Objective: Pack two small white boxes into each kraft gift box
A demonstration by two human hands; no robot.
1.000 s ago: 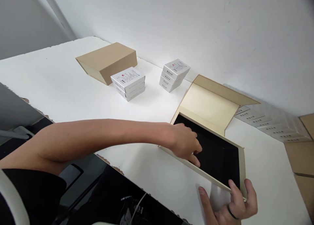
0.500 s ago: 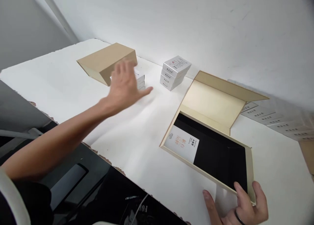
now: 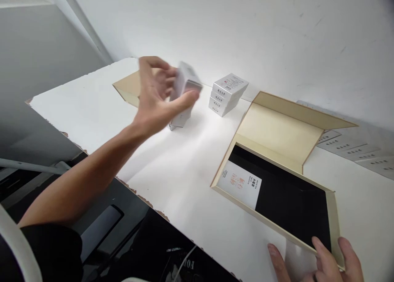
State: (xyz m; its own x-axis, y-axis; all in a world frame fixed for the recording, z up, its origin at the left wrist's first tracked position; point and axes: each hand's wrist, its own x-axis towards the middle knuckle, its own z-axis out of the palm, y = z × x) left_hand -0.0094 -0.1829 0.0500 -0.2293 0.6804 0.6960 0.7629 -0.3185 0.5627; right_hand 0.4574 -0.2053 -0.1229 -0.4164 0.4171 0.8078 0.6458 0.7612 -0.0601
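My left hand (image 3: 156, 95) is raised over the white table (image 3: 92, 105) and grips a small white box (image 3: 186, 81), blurred by motion, just above a short stack of white boxes (image 3: 180, 120). My right hand (image 3: 323, 261) holds the near corner of an open tan gift box (image 3: 335, 216) with a black inside; its fingers curl over the rim. One small white box (image 3: 241, 184) lies in the left end of the open box. The tan lid flap (image 3: 277, 132) stands open behind it.
A second stack of white boxes (image 3: 227, 94) stands by the white wall. A closed tan box (image 3: 129, 87) lies behind my left hand. More white boxes (image 3: 353, 148) lie in a row at the right. A dark machine surface (image 3: 138, 241) borders the table's near edge.
My left hand left a white box inside the open box, reached out to the left stack and lifted another white box from it. The view shifted right.
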